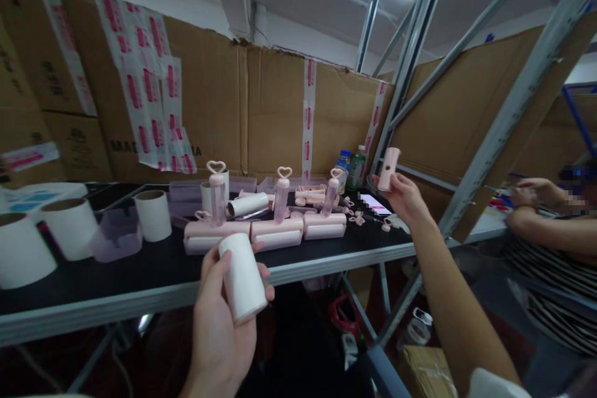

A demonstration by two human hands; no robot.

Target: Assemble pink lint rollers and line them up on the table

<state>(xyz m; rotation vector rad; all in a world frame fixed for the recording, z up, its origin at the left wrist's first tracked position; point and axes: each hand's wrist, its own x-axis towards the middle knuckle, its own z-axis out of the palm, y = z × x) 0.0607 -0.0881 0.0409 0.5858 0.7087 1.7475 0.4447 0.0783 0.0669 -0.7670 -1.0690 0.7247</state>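
My left hand is wrapped round a white paper roll, held tilted in front of the table edge. Raised at the right, my right hand grips a pink plastic roller part with a small dark hole in its side. Between the hands, on the black table top, stand several pink lint rollers with clear purplish handles and heart-shaped loops, among them a left lint roller, a middle lint roller and a right lint roller. Another white roll lies on its side behind them.
At the left stand more white rolls and a purple plastic cover. Bottles and a white card sit at the back right. Taped cardboard walls the back; a metal post rises at right. Beyond it sits another person.
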